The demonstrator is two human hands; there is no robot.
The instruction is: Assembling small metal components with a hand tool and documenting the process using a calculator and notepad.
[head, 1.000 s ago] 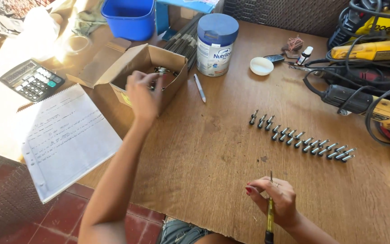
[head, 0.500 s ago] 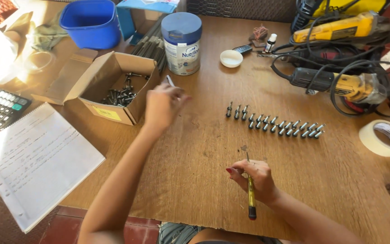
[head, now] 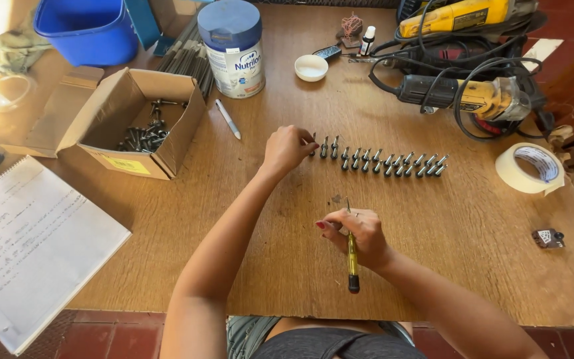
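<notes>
Since half a second ago my left hand [head: 286, 149] has travelled from the cardboard box [head: 134, 123] to the left end of the bolt row [head: 380, 161], fingers pinched together there on the surface [head: 247, 219]. Right hand [head: 357, 234] grips a yellow screwdriver [head: 352, 258], resting.

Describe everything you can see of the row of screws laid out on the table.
The row of screws lies on the wooden table, running from the left hand rightward toward the roll of tape. They look like small dark metal pieces with paler ends, set side by side, all slanted the same way, close together and evenly spaced. The left hand's fingers meet the row's left end. The row drifts slightly downward to the right.
</notes>
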